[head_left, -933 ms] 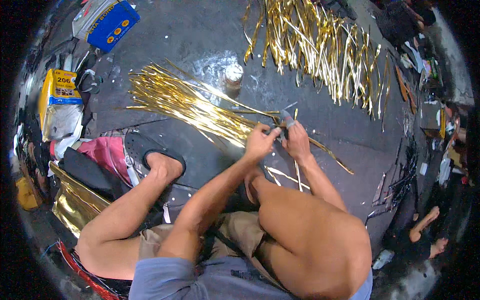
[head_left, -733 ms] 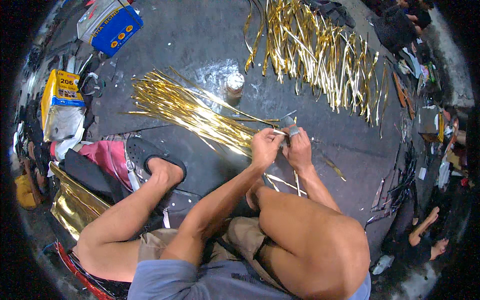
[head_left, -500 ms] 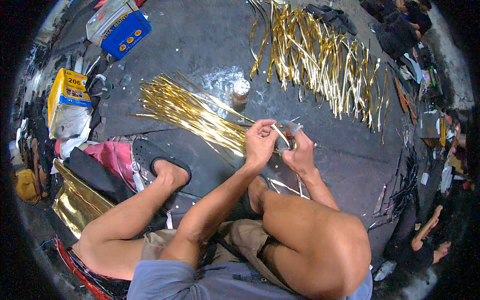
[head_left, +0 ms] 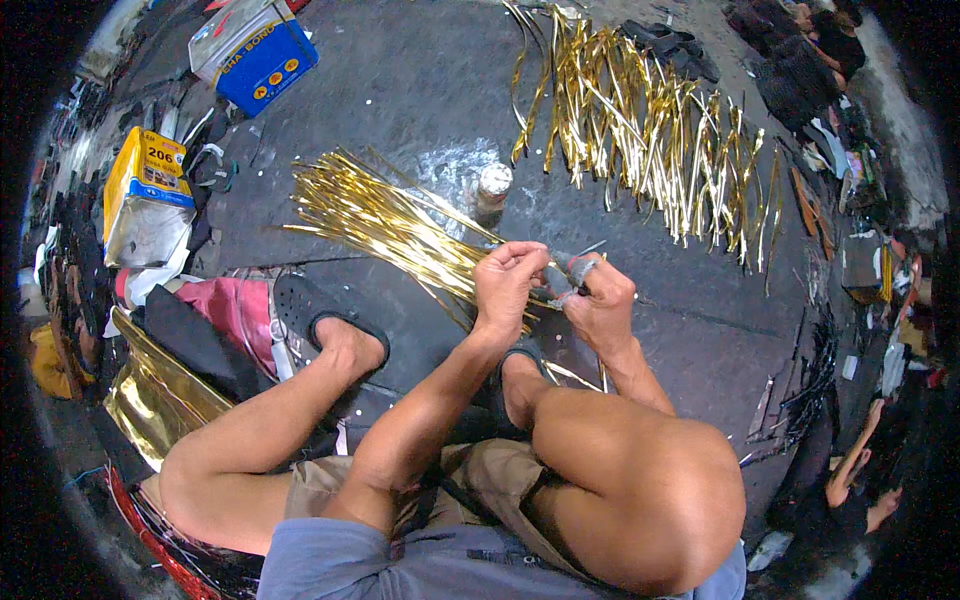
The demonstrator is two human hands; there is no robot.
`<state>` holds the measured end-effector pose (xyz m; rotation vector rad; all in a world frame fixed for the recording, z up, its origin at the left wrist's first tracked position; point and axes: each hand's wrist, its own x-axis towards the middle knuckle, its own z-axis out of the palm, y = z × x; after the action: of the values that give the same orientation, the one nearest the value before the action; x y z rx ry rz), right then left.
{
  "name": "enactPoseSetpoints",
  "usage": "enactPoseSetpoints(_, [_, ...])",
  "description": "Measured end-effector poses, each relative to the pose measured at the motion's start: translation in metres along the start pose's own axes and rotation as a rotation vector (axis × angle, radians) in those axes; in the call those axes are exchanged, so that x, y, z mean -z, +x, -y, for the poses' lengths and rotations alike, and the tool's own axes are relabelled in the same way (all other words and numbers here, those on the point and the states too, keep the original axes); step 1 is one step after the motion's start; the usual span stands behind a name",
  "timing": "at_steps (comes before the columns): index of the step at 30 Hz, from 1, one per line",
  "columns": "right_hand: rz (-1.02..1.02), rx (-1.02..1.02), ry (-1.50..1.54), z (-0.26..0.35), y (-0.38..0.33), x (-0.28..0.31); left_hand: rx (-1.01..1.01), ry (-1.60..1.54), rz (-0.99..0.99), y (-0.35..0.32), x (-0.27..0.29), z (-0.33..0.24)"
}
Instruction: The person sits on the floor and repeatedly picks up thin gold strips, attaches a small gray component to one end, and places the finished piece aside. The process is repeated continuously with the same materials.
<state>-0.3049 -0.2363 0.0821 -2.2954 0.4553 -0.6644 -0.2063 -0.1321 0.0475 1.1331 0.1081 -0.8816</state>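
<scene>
Gold strips [head_left: 400,232] on white-stained dark floor [head_left: 420,100], tins [head_left: 150,195] [head_left: 270,70] leftward; hands [head_left: 508,290] [head_left: 605,302] curled, grasp unclear.

The left hand [head_left: 503,290], fingers [head_left: 516,257] bent, is just left of the curled right hand [head_left: 602,300]; forearms [head_left: 425,405] converge farward.

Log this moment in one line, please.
left hand: at right end of gold strip bundle | right hand: curled, beside left | grips: unclear | beyond: white-topped jar, more gold strips

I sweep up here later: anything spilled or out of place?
Yes, a whitish smear marks the dark floor beside the white-topped container, near the gold strips. Its paleness stands out, perhaps a spill.
</scene>
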Motion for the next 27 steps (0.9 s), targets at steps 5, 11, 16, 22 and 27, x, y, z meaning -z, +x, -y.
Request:
enactPoseSetpoints(5, [-0.022, 0.032, -0.010, 0.002, 0.001, -0.006, 0.033, -0.351, 0.082, -0.003, 0.001, 0.009])
enactPoseSetpoints(11, [-0.027, 0.134, 0.016, 0.010, 0.004, -0.014, -0.026, -0.392, 0.050, 0.012, 0.019, -0.005])
enactPoseSetpoints(16, [0.070, 0.216, 0.060, 0.022, -0.004, -0.014, -0.179, -0.369, -0.085, 0.030, 0.048, -0.051])
enactPoseSetpoints(22, [0.204, 0.232, 0.092, 0.015, -0.027, -0.002, -0.279, -0.392, -0.285, 0.075, 0.109, -0.105])
enactPoseSetpoints(27, [0.270, 0.363, 0.045, 0.020, -0.032, 0.016, -0.321, -0.376, -0.448, 0.103, 0.165, -0.136])
